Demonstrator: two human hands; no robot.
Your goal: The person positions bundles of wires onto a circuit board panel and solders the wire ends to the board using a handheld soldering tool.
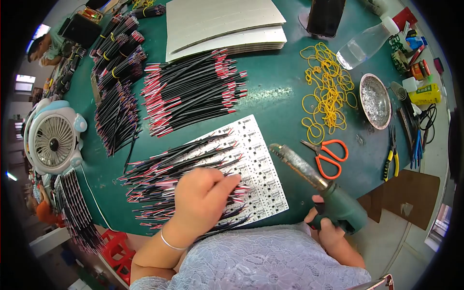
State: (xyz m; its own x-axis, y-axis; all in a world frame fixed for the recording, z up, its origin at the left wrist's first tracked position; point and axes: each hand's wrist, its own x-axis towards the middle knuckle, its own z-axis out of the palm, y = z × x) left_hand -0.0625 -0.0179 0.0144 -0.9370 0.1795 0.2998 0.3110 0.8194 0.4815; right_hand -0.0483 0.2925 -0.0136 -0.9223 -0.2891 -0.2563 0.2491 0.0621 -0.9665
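Over black wires [180,167] on a white circuit panel [267,181], the left hand [203,198] curls closed, perhaps pinching one; the right hand [329,231] grips a green gun-shaped tool [342,205].

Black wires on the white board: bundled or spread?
Spread: the black wires lie in rows partly over the white board, no band visible; left hand covers some.

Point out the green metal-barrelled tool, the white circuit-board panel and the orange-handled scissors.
Green metal-barrelled tool [339,202], head view: its green body.
White circuit-board panel [264,173], head view: its uncovered right part.
Orange-handled scissors [318,156], head view: near the pivot.
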